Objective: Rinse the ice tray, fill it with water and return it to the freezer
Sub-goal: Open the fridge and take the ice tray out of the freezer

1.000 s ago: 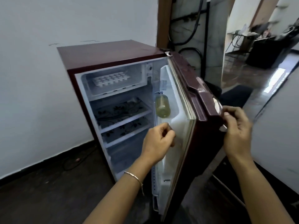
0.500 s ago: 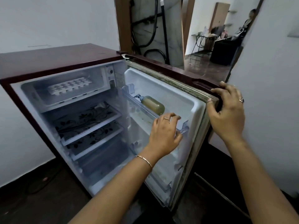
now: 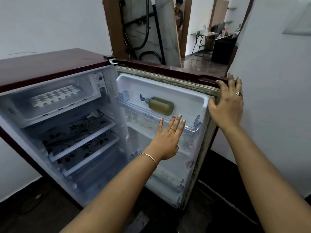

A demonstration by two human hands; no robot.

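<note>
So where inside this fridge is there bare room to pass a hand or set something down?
Both patterned shelves are bare, and the freezer box has room right of the ice tray. The upper door rack is crowded by the lying bottle and the left hand.

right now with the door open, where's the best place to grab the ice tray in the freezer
Probably the ice tray by its near long edge, from the front through the compartment opening. It lies flat, long side facing out, with walls close on the other sides; the left hand is the free one.

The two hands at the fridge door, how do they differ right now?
The left hand is flat and spread against the door's inner shelf; the right hand curls over the door's top corner. The left wrist has a thin bracelet; the right has none. Both wear a ring and hold nothing else.
</note>
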